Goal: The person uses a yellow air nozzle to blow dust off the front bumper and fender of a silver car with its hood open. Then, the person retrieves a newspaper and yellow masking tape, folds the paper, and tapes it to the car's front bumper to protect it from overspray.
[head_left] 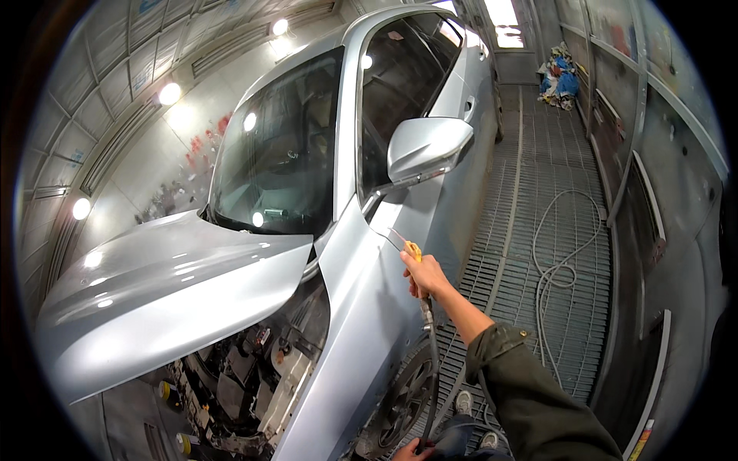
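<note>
My right hand point(422, 274) is wrapped around a yellow air blow gun point(413, 250), its thin nozzle pointing up and left at the silver car's point(400, 219) side, just below the wing mirror point(429, 146). Whether the nozzle touches the paint, I cannot tell. From the gun's lower end a dark air hose point(433, 361) hangs down past the front wheel point(406, 396). At the bottom edge my left hand point(413, 453) is partly cut off; its fingers close around the hose there. The silver hood point(177, 269) is raised slightly over an exposed engine bay point(246, 376).
A pale hose point(542, 284) lies looped on the grated floor point(500, 230) to my right. Grey booth panels point(680, 253) line that side. Crumpled coloured material point(560, 77) is heaped at the far end. My shoes point(463, 402) are beside the front wheel.
</note>
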`<action>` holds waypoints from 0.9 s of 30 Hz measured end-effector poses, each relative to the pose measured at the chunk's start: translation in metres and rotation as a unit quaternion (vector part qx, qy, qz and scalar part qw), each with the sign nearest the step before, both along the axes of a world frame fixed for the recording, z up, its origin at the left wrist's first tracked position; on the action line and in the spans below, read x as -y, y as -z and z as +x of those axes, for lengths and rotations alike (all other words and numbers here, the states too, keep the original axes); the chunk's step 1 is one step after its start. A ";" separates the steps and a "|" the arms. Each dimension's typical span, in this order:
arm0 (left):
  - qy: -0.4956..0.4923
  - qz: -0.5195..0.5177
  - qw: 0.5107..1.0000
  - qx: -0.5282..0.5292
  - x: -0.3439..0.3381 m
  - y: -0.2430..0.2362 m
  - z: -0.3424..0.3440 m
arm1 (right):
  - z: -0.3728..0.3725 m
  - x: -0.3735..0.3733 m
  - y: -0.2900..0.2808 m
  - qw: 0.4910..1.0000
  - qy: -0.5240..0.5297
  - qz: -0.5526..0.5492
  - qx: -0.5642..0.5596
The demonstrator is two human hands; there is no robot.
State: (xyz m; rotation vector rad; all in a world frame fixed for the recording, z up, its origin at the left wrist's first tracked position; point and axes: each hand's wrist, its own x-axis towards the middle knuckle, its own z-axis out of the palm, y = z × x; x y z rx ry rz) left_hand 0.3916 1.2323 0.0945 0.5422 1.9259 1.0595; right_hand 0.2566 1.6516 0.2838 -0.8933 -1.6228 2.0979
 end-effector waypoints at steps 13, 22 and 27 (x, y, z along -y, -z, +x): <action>0.141 0.081 0.986 -0.048 -0.067 -0.031 -0.078 | -0.096 -0.051 -0.058 0.982 -0.141 0.114 0.047; 0.226 0.018 0.973 -0.038 -0.070 -0.046 -0.070 | -0.070 0.002 -0.079 0.921 -0.292 0.241 0.095; 0.248 0.020 0.964 -0.089 -0.043 -0.008 -0.042 | -0.032 0.044 -0.067 0.884 -0.350 0.277 0.143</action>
